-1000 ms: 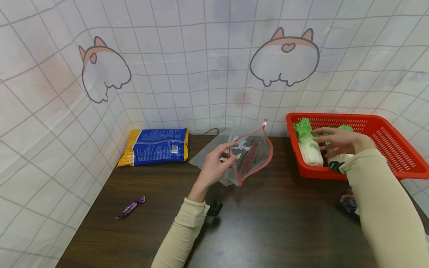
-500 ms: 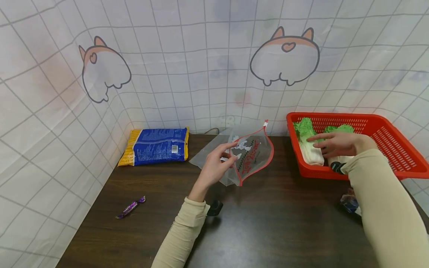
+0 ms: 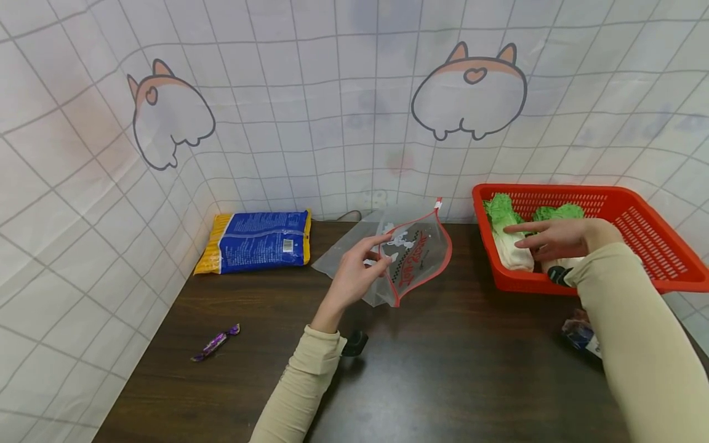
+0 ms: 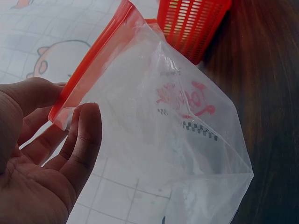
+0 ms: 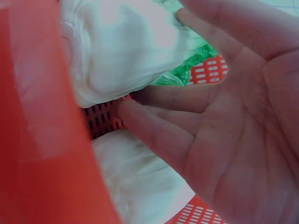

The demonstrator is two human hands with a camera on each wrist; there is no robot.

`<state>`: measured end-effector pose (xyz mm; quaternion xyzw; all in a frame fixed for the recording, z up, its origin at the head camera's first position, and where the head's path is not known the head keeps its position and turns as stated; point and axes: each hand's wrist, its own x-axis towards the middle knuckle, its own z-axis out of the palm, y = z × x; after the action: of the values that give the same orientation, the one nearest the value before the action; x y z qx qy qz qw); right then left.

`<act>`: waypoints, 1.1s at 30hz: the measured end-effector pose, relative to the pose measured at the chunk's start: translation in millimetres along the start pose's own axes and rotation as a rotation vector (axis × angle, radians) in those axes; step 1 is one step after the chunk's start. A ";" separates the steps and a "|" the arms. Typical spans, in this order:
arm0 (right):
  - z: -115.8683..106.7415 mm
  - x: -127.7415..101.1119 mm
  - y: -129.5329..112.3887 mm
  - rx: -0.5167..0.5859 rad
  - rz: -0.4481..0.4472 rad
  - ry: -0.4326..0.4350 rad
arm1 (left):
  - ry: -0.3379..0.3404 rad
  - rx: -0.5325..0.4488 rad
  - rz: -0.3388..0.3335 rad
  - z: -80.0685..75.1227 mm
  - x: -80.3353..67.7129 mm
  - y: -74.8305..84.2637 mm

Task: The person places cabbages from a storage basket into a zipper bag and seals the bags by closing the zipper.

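Head view: at centre the left hand [image 3: 354, 272] pinches the bag [image 3: 416, 261]; at right the right hand [image 3: 570, 237], not gripping, reaches over a cabbage [image 3: 511, 251] in the basket [image 3: 517, 283]. Left wrist view: steadying the rim [image 4: 88, 70], upper left, should keep the bag wide. Right wrist view: fingers [image 5: 161, 135] extend at centre; closing them round the cabbage would secure it.

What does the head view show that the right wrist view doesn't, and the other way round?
Only the head view shows the left hand pinching the clear bag, the blue packet and the purple-wrapped candy. Only the right wrist view shows the palm of the right hand. Both share that hand, the red basket and two cabbages in it.
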<state>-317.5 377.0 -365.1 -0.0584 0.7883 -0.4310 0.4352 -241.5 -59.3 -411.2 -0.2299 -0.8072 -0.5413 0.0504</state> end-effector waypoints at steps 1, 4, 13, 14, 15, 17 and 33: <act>0.7 -0.5 -0.8 0.003 0.009 -0.006 | 0.001 0.002 0.000 -0.1 0.1 -0.3; 2.6 -1.1 -2.2 -0.003 0.025 -0.011 | -0.001 0.000 0.001 -0.1 -0.1 -1.0; 6.3 -6.8 -9.3 -0.077 -0.042 0.130 | -0.004 -0.010 -0.001 1.1 0.4 -3.0; 6.7 -8.7 -11.3 -0.082 -0.046 0.151 | -0.004 -0.011 -0.003 1.1 0.3 -2.7; 6.7 -10.9 -13.3 -0.085 -0.045 0.173 | -0.004 -0.009 -0.006 1.1 0.2 -2.4; 7.5 -14.8 -18.1 -0.086 -0.048 0.218 | -0.001 -0.010 -0.009 0.8 0.3 -2.2; 38.9 -29.0 -44.6 -0.362 -0.200 0.664 | 0.014 0.016 -0.009 0.6 3.0 -3.9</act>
<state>-283.6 338.3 -323.7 -0.0681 0.9400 -0.3206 0.0948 -245.8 -59.0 -413.8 -0.2221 -0.8123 -0.5364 0.0555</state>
